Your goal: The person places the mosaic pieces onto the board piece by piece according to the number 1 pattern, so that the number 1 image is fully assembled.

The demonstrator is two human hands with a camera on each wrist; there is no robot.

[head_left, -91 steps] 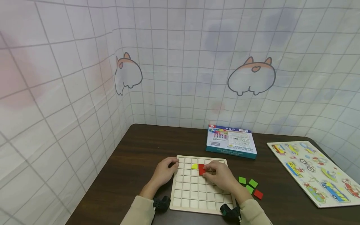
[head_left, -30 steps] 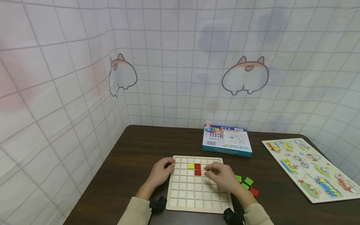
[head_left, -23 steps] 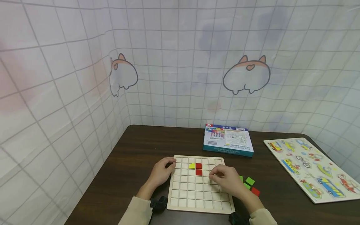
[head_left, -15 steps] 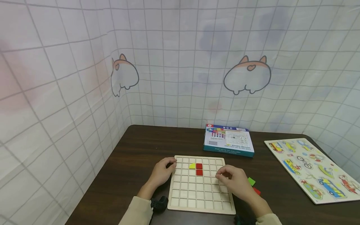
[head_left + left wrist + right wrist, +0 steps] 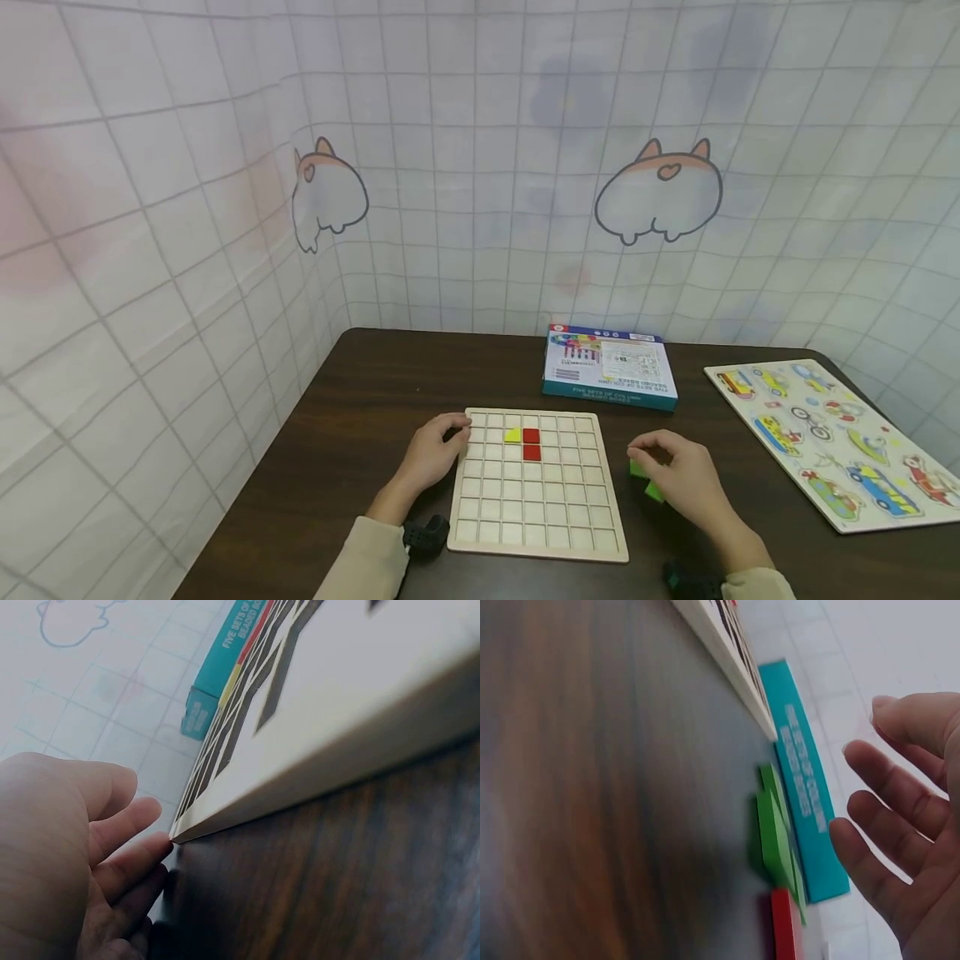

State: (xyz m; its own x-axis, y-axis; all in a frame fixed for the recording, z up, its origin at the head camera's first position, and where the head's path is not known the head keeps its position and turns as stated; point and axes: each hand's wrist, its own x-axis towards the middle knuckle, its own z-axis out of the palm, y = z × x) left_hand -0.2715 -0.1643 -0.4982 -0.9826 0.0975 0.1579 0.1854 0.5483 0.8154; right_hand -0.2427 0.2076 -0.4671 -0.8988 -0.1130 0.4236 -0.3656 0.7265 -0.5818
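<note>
A wooden grid board (image 5: 525, 512) lies flat on the table. A yellow piece with a cut-off side (image 5: 513, 435) sits in its upper part, beside one red square tile (image 5: 531, 436); a second red tile (image 5: 532, 452) is directly below that one. My left hand (image 5: 427, 454) touches the board's left edge with its fingertips, fingers loosely bent. To the right of the board, my right hand (image 5: 686, 479) hovers over green square tiles (image 5: 655, 492), holding nothing. In the right wrist view a loose red tile (image 5: 786, 922) lies by the green ones; from the head the hand hides it.
A flat teal and white box (image 5: 610, 367) lies behind the board, toward the wall. At the far right is a picture puzzle board (image 5: 832, 446) with vehicle pictures. A white grid-patterned cloth (image 5: 480, 208) stands behind the dark table (image 5: 390, 383).
My right hand has let go of the lower red tile, which now lies on the board, and has moved right to above the loose green tiles. The left hand stays at the board's edge.
</note>
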